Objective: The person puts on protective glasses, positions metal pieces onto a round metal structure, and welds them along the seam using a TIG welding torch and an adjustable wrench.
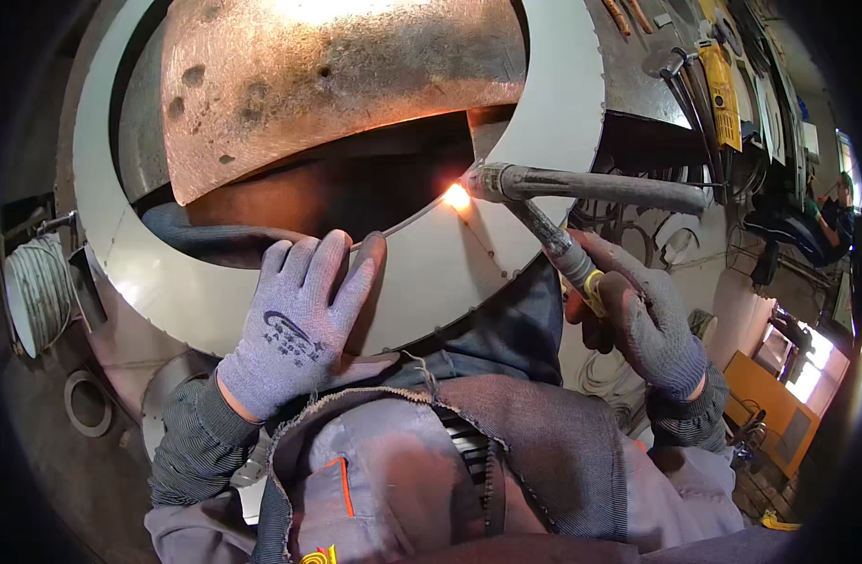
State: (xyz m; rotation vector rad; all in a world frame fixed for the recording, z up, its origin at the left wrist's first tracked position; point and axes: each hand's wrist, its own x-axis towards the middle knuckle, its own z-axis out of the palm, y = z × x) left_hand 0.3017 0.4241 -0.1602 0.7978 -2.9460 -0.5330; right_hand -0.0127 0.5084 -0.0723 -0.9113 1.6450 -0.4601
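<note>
Your left hand [294, 324], in a grey knit glove, lies flat and open on the grey metal ring [431, 273], fingers spread over its inner edge, gripping nothing; your right hand [642, 315], gloved too, is closed around the welding torch [562, 252], held tilted, tip at the ring's inner edge; a bright arc spark [457, 196] glows right at the tip; the torch hose [609, 188] runs off right; a curved rusty plate [337, 80] sits inside the ring, above the spark.
</note>
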